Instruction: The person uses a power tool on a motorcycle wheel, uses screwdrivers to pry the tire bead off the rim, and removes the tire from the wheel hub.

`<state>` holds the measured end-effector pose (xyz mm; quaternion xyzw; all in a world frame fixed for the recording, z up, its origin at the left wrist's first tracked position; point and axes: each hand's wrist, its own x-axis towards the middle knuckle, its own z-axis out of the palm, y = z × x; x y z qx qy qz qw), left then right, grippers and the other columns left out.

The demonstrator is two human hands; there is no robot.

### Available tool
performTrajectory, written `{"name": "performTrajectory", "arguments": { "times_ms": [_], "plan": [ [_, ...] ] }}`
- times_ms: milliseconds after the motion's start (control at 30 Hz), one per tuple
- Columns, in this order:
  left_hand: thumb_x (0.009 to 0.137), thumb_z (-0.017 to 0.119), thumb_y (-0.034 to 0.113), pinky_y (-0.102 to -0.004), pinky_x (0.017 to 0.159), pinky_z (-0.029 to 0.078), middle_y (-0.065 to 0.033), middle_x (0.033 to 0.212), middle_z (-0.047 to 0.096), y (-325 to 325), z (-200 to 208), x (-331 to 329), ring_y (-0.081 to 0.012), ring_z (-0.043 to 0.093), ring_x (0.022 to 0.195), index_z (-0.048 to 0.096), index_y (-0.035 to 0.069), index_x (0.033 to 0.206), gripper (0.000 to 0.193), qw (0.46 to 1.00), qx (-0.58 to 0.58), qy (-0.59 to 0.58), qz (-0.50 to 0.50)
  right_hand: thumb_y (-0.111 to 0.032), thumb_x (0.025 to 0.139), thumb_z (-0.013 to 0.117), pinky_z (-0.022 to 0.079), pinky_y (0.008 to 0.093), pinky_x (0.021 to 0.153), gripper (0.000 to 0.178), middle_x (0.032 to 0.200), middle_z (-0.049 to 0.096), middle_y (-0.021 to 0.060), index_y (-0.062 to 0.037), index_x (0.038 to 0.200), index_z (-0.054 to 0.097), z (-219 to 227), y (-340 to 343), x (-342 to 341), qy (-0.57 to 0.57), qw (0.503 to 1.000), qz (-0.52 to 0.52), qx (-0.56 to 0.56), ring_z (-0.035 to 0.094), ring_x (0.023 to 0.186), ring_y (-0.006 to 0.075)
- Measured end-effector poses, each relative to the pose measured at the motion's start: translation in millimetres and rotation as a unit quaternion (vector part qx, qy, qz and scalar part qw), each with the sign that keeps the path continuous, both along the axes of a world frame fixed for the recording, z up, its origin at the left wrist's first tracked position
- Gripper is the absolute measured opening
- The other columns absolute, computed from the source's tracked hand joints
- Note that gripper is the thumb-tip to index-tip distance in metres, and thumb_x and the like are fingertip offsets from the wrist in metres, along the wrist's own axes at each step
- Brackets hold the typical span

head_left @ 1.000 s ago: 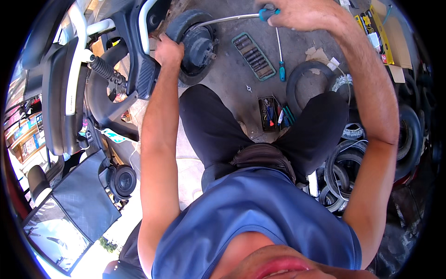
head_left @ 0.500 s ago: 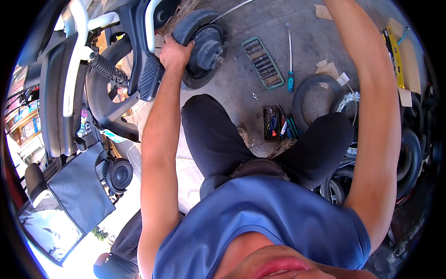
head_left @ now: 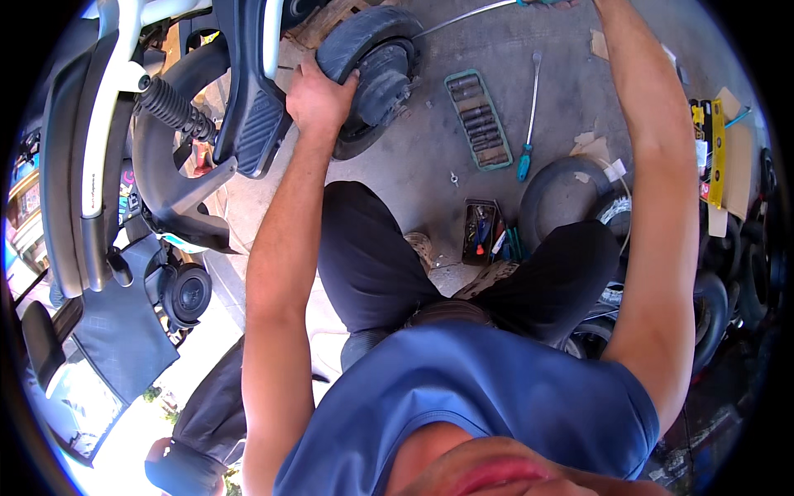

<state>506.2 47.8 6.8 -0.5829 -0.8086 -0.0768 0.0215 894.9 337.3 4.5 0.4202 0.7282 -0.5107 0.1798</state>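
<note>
My left hand (head_left: pixel 318 97) is closed round the near left side of the black tyre (head_left: pixel 357 43), its thumb against the tyre's sidewall. The tyre sits on a small wheel with a dark, dirty hub (head_left: pixel 385 83). At the top edge, my right hand (head_left: pixel 566 3) is closed on the teal handle of a long screwdriver (head_left: pixel 471 14). Its metal shaft slants down left, with the tip at the tyre's right edge, by the rim. Most of the right hand is cut off by the frame.
A scooter frame (head_left: pixel 98 165) with a coil shock stands on the left. On the floor are a socket set (head_left: pixel 480 122), a second teal-handled screwdriver (head_left: pixel 529 124), a small tool box (head_left: pixel 480 231) and a loose tyre (head_left: pixel 550 186). Another person's leg (head_left: pixel 211 405) shows at lower left.
My right hand and the teal handle have come into view at the top edge. The screwdriver shaft lies flatter now. My left hand keeps its hold on the tyre; the whole view has shifted slightly.
</note>
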Motion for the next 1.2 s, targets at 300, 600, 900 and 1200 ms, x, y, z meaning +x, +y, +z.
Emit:
{"name": "performTrajectory", "arguments": {
  "times_ms": [300, 600, 900, 1200],
  "plan": [
    [0.078, 0.083, 0.05, -0.0486, 0.095, 0.055, -0.0223, 0.121, 0.067, 6, 2, 6, -0.0398, 0.068, 0.111, 0.056, 0.003, 0.132, 0.077, 1.0, -0.019, -0.017, 0.014, -0.023, 0.086, 0.076, 0.058, 0.0407, 0.084, 0.042, 0.096, 0.077, 0.0135, -0.0043, 0.124, 0.073, -23, -125, 31, 0.146, 0.976, -0.14, 0.079, 0.074, 0.095, 0.0267],
    [0.078, 0.084, 0.045, -0.0485, 0.097, 0.055, -0.021, 0.124, 0.065, 11, 6, 7, -0.0395, 0.067, 0.113, 0.051, 0.007, 0.138, 0.078, 0.999, -0.044, -0.02, 0.018, -0.02, 0.089, 0.078, 0.045, 0.0287, 0.053, 0.045, 0.087, 0.07, 0.0038, -0.0025, 0.13, 0.07, -21, -274, -19, 0.189, 0.895, -0.405, -0.004, 0.057, 0.066, 0.0116],
    [0.079, 0.085, 0.043, -0.0484, 0.098, 0.055, -0.021, 0.126, 0.065, 20, 14, 13, -0.0388, 0.066, 0.115, 0.053, 0.005, 0.133, 0.073, 0.998, -0.043, -0.011, 0.034, -0.021, 0.092, 0.077, 0.055, 0.0344, 0.076, 0.048, 0.105, 0.074, 0.0129, -0.0012, 0.134, 0.066, 29, -287, -36, 0.158, 0.904, -0.394, 0.044, 0.067, 0.092, 0.0177],
    [0.076, 0.085, 0.045, -0.0498, 0.099, 0.054, -0.0204, 0.128, 0.064, 22, 4, 41, -0.0389, 0.065, 0.118, 0.051, 0.006, 0.139, 0.081, 0.999, -0.01, 0.031, 0.006, -0.024, 0.1, 0.067, 0.053, 0.0422, 0.092, 0.046, 0.111, 0.069, 0.0238, -0.0019, 0.138, 0.054, -155, -433, -252, 0.27, 0.733, -0.625, 0.001, 0.069, 0.103, 0.0303]
  ]
}}
